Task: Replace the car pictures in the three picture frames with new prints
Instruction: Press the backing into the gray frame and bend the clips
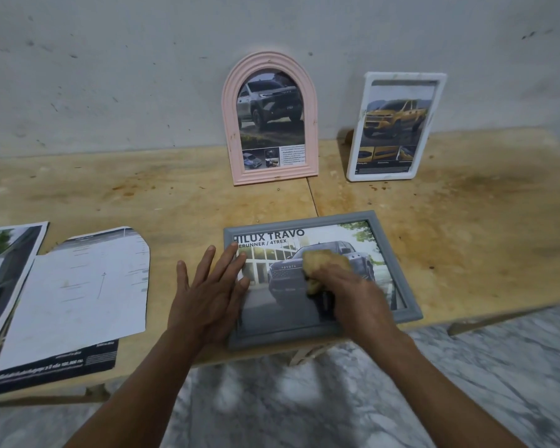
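Head view: the right hand point(343, 286) has its fingers curled around a tan cloth point(324, 263), pressing it on the glass of the grey frame point(398, 253), over a print of a dark Toyota pickup headed "HILUX TRAVO". The left hand point(207, 286) lies flat with fingers straight and spread, holding down the frame's left edge. This frame lies flat near the front edge of the worn wooden table point(466, 215). Behind it, a pink arched frame point(230, 124) and a white frame point(356, 150) lean upright against the wall point(110, 76), each showing a truck picture. Loose prints point(78, 292) lie overlapping at the table's left.
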Demonstrator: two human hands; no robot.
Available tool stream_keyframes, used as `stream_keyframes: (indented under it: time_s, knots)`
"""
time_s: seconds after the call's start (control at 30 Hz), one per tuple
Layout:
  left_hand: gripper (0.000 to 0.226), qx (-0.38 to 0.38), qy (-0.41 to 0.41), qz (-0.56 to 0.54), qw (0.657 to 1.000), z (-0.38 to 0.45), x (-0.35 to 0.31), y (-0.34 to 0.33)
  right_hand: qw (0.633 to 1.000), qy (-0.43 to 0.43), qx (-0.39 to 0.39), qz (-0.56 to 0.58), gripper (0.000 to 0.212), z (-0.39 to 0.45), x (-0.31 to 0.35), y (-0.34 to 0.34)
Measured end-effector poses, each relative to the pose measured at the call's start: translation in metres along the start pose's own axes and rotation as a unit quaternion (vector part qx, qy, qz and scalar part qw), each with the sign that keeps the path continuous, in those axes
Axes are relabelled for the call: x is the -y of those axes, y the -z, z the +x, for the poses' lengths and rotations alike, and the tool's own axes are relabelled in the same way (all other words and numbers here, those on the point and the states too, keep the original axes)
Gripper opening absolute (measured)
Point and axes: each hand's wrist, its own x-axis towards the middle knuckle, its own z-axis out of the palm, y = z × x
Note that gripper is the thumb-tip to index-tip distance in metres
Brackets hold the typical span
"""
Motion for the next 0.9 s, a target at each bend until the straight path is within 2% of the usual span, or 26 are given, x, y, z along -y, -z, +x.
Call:
stream_keyframes:
  time_s: [0.07, 0.17, 0.37, 0.47, 0.53, 0.67, 0.73, 0.8, 0.9]
  knots:
    - [0.071, -0.001, 0.001, -0.002, 1.000, 0.000, 0.001, 0.000, 0.997, -0.053, 0.024, -0.060, 0.052, 0.000, -0.016, 0.013]
    - [0.069, -0.004, 0.000, -0.001, 1.000, -0.001, 0.001, -0.001, 0.986, -0.115, 0.018, -0.116, 0.052, -0.001, -0.033, 0.024]
    - [0.066, -0.007, 0.005, 0.002, 1.000, 0.000, 0.000, -0.001, 0.973, -0.226, -0.031, -0.029, 0.049, -0.006, -0.003, 0.015]
    - [0.066, -0.005, 0.002, 0.000, 1.000, 0.000, 0.000, -0.001, 0.974, -0.205, -0.069, 0.066, 0.036, -0.008, 0.029, -0.007]
    - [0.066, -0.007, 0.002, -0.005, 1.000, -0.001, -0.001, -0.001, 0.972, -0.201, -0.068, 0.103, 0.029, -0.006, 0.052, -0.025]
    - [0.068, -0.007, 0.006, -0.007, 1.000, -0.001, 0.000, -0.003, 0.985, -0.129, -0.035, 0.107, 0.020, -0.006, 0.102, -0.047]
    - [0.070, -0.004, 0.008, -0.013, 1.000, 0.000, 0.000, -0.003, 0.991, -0.086, -0.012, 0.100, 0.034, -0.012, 0.118, -0.044]
    - [0.070, -0.001, 0.015, -0.031, 0.999, 0.002, 0.000, -0.002, 0.994, -0.065, -0.010, 0.084, 0.041, -0.018, 0.118, -0.043]
    - [0.069, 0.000, 0.019, -0.033, 0.999, 0.003, -0.001, -0.001, 0.998, -0.024, 0.003, 0.057, 0.031, -0.022, 0.094, -0.037]
